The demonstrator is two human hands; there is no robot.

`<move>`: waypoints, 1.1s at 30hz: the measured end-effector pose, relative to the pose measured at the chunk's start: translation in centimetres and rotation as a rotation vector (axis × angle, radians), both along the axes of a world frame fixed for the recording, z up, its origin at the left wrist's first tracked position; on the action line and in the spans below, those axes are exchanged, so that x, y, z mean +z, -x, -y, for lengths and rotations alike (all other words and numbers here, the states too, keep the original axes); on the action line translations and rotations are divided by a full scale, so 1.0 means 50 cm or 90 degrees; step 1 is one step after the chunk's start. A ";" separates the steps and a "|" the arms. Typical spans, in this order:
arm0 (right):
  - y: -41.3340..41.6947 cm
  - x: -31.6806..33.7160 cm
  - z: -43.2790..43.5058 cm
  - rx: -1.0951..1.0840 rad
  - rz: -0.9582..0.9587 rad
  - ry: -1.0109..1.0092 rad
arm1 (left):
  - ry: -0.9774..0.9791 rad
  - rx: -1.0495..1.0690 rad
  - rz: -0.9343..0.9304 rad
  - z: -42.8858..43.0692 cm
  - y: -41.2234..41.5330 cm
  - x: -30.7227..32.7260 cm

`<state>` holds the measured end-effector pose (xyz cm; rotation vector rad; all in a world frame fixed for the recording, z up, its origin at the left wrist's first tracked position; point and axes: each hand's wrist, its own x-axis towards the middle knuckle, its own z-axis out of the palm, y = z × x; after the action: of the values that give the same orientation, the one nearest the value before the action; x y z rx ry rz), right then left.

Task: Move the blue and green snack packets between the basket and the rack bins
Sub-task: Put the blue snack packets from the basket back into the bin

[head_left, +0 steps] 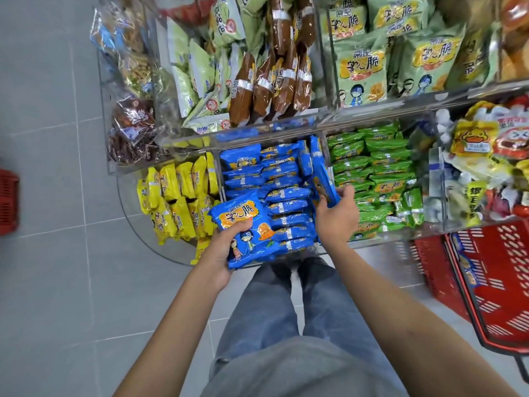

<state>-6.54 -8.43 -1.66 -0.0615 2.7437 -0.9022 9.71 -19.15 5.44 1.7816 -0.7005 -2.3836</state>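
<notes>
Grey tiled floor point(51, 196) with pale grout lines, evenly lit

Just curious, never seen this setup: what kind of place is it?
Probably a shop's snack aisle: clear rack bins packed with blue packets, green packets and yellow packets, a red shopping basket on the tiled floor.

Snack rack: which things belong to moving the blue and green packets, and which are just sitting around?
In the job: left hand, right hand, blue packets, green packets, red basket at right.
Just there: yellow packets, brown packets, pale green bags.
</notes>
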 end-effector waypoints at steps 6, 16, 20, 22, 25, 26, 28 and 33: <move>-0.019 -0.026 0.003 0.143 0.064 -0.066 | -0.004 0.026 0.023 -0.008 -0.009 -0.008; -0.015 -0.031 -0.004 0.408 0.164 -0.048 | 0.004 0.000 0.046 -0.031 0.011 -0.007; -0.009 -0.044 0.016 0.419 0.239 -0.111 | 0.008 0.000 0.059 -0.030 0.020 -0.005; -0.004 -0.045 0.014 0.429 0.272 -0.092 | 0.006 0.000 0.061 -0.030 0.023 -0.003; 0.006 -0.035 -0.001 0.419 0.283 -0.061 | 0.006 -0.004 0.051 -0.030 0.025 0.000; 0.007 -0.025 -0.006 0.412 0.259 -0.055 | 0.006 -0.007 0.047 -0.030 0.026 0.001; 0.005 0.003 -0.013 0.391 0.189 -0.033 | 0.005 -0.016 0.036 -0.030 0.032 0.003; -0.015 0.099 -0.015 0.326 0.206 0.175 | 0.006 -0.041 -0.009 -0.034 0.056 0.012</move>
<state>-5.79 -7.68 3.30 -0.5840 2.1387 -1.0183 6.90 -17.47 6.02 1.7641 -0.7779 -2.4263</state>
